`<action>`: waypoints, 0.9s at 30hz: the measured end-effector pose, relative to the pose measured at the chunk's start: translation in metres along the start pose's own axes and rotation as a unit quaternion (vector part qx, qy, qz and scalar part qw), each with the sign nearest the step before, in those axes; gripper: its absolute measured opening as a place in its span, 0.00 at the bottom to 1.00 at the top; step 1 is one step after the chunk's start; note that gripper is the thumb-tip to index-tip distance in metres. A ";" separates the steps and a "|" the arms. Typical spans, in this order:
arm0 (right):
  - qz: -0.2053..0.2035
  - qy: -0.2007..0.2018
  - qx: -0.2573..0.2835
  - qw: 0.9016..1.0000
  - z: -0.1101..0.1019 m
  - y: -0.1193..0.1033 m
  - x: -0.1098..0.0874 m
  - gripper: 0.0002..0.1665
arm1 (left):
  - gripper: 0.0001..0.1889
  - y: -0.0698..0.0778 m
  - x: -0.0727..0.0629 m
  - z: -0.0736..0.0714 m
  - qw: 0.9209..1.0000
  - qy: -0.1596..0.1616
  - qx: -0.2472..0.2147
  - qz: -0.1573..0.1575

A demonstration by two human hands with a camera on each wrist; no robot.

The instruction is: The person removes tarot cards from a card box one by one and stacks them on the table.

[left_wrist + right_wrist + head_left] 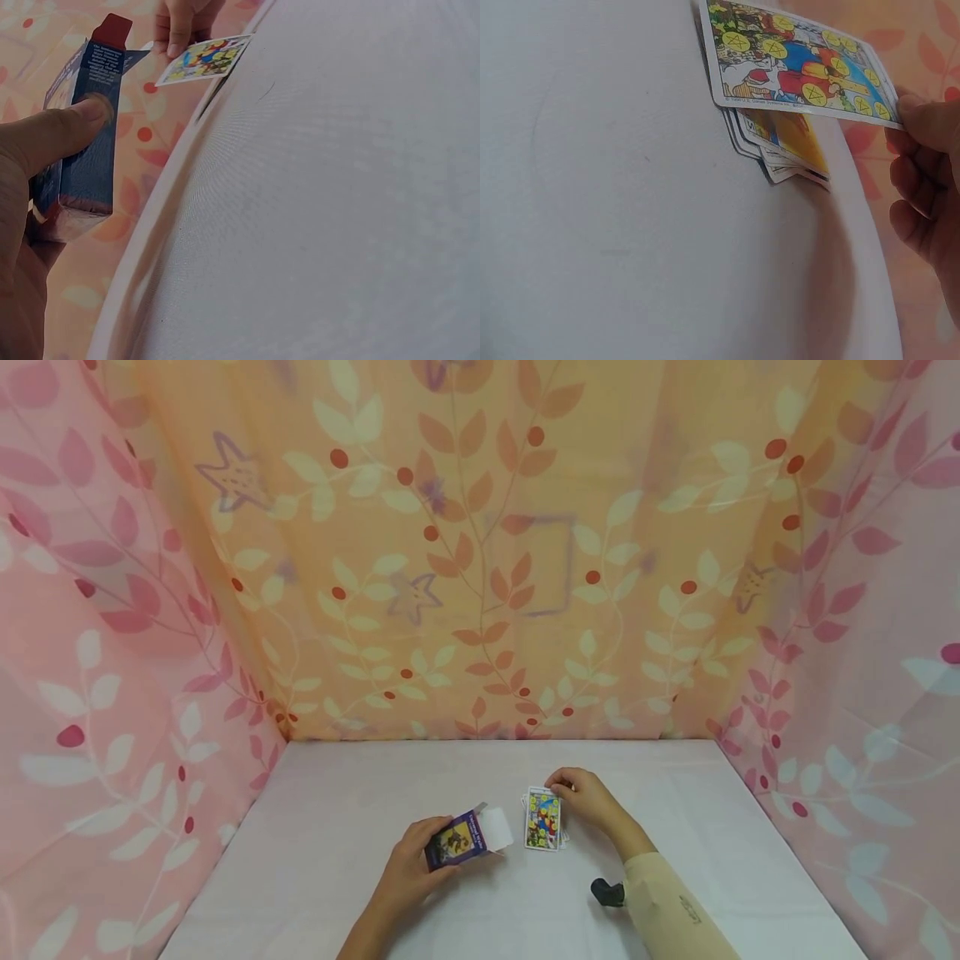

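Observation:
In the head view my left hand [408,860] grips a dark blue card box [457,843] with a picture on its front. The box's white flap stands open toward the right, and the thumb presses on its side in the left wrist view. My right hand [588,797] pinches the far end of a tarot card [543,818] with yellow star discs on it. Beneath that card a small, uneven pile of cards [780,161] lies on the white table; the held card is tilted above it in the right wrist view.
A black curved object [607,892] shows beside the right sleeve [671,906]. The white tabletop [360,785] reaches to a patterned orange curtain [480,568] behind, with pink leaf-patterned cloth [112,693] on both sides.

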State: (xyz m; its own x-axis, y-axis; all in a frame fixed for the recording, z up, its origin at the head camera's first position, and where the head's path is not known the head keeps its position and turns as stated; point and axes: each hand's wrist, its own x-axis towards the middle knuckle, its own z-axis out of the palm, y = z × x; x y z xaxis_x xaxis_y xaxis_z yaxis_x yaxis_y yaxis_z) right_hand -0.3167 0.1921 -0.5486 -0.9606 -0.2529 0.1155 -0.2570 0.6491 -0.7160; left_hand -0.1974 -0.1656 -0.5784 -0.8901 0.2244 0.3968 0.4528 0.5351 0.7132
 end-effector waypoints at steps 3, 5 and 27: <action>0.005 -0.004 -0.003 1.000 0.002 0.003 0.001 0.07 | 0.43 0.000 0.000 0.000 1.000 0.001 0.001 0.002; 0.006 -0.005 -0.004 1.000 0.005 0.006 0.001 0.07 | 0.43 -0.001 -0.001 0.000 1.000 0.001 0.001 0.002; -0.035 0.026 -0.043 0.998 0.022 0.028 0.007 0.06 | 0.43 0.000 0.000 -0.002 1.000 0.000 0.000 0.003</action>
State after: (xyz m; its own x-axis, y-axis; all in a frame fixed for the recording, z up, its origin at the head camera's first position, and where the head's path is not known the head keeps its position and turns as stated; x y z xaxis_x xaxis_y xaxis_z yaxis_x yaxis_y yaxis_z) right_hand -0.3281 0.1929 -0.5825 -0.9435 -0.2640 0.2003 -0.3299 0.6903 -0.6439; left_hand -0.1974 -0.1674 -0.5776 -0.8876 0.2281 0.4002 0.4577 0.5346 0.7104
